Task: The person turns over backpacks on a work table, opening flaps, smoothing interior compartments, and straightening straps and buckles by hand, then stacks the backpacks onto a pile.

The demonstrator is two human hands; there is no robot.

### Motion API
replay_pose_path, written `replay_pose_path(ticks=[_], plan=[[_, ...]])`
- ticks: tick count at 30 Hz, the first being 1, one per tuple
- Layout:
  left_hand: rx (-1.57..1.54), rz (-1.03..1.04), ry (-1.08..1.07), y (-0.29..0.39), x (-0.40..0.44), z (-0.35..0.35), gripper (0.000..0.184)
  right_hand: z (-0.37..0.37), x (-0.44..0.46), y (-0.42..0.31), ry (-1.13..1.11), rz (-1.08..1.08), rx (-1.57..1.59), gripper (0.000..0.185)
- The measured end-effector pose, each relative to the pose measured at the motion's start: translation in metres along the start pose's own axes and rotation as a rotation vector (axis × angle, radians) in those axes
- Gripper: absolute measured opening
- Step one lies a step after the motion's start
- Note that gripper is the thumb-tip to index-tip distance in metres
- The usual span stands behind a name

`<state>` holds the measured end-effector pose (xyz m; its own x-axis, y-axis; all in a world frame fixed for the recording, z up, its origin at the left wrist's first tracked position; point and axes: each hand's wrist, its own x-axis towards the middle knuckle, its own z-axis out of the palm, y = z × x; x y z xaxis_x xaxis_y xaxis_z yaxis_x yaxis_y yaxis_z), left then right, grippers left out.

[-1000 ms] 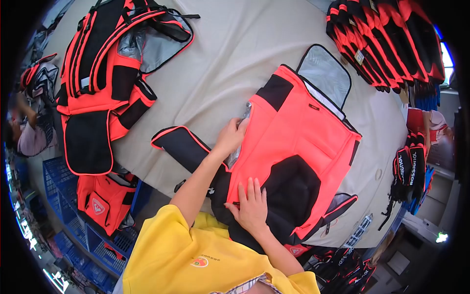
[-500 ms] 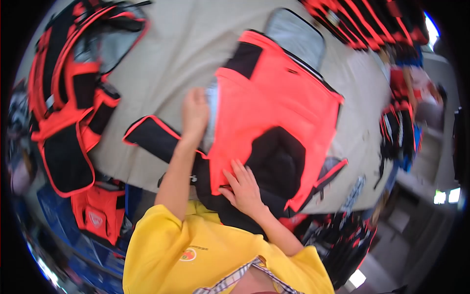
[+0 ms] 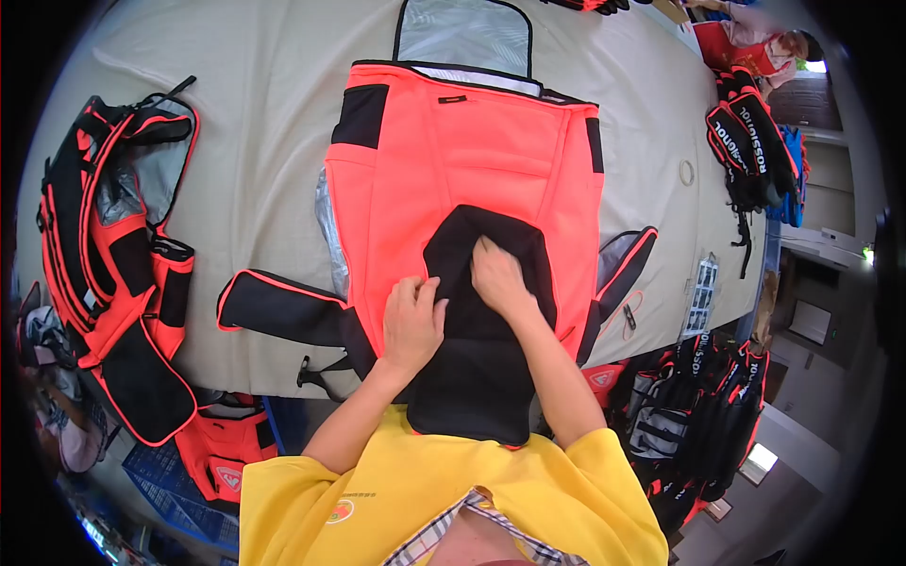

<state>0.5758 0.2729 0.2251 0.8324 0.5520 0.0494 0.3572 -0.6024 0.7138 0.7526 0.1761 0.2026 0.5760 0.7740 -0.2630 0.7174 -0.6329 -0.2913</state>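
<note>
A coral-red and black backpack (image 3: 462,141) lies spread on the table in front of me, its grey-lined top flap folded out at the far end. My left hand (image 3: 413,324) rests on the red fabric beside the black padded panel (image 3: 486,316), fingers bent, with a gap between thumb and forefinger. On the upper part of that panel is my right hand (image 3: 498,274), its fingers curled closed against the black material; the fingertips are partly hidden. A black side wing (image 3: 283,308) with red piping sticks out to the left, and another wing (image 3: 626,264) to the right.
Another red-black backpack (image 3: 113,255) lies at the left of the pale-covered table (image 3: 245,189). Stacked bags (image 3: 750,141) lie at the far right, with a person (image 3: 755,42) behind. More bags (image 3: 694,415) are at the lower right. A tape roll (image 3: 686,173) lies on the cover.
The backpack has been turned straighter and now lies further left. My left hand has come from its left edge onto the red fabric. My right hand has moved up onto the black panel.
</note>
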Motion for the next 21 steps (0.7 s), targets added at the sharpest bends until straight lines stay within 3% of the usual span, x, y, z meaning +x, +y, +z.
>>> replay_pose_path(ticks=[1,2,3,5,9,17,18,20,21], plan=[[0.011,0.015,-0.028,0.003,-0.002,-0.005,0.050,0.002,0.016,0.001,-0.236,0.155,0.032,0.035],[0.033,0.027,-0.082,0.006,-0.008,-0.011,0.061,0.010,0.035,0.013,-0.315,0.209,-0.004,0.031],[0.050,0.030,-0.076,0.011,-0.014,-0.015,0.061,0.019,0.050,0.024,-0.394,0.258,-0.044,0.028],[0.205,0.028,-0.165,0.021,-0.026,-0.022,0.069,0.020,0.049,0.025,-0.363,0.237,-0.004,0.027],[0.216,0.026,-0.110,0.018,-0.035,-0.014,0.075,0.018,0.046,0.028,-0.264,0.209,0.089,0.023],[0.166,-0.004,-0.044,-0.001,-0.029,0.003,0.063,0.018,0.028,0.026,-0.210,0.162,0.236,0.022],[0.144,-0.031,-0.002,-0.007,-0.030,0.006,0.059,-0.041,-0.008,-0.011,-0.171,0.023,0.164,0.017],[0.058,-0.074,0.012,-0.002,-0.031,-0.007,0.053,-0.077,-0.093,-0.045,0.011,-0.239,0.231,0.014],[0.023,-0.067,0.052,-0.015,-0.034,0.002,0.049,-0.099,-0.131,-0.058,-0.018,-0.382,0.224,0.015]])
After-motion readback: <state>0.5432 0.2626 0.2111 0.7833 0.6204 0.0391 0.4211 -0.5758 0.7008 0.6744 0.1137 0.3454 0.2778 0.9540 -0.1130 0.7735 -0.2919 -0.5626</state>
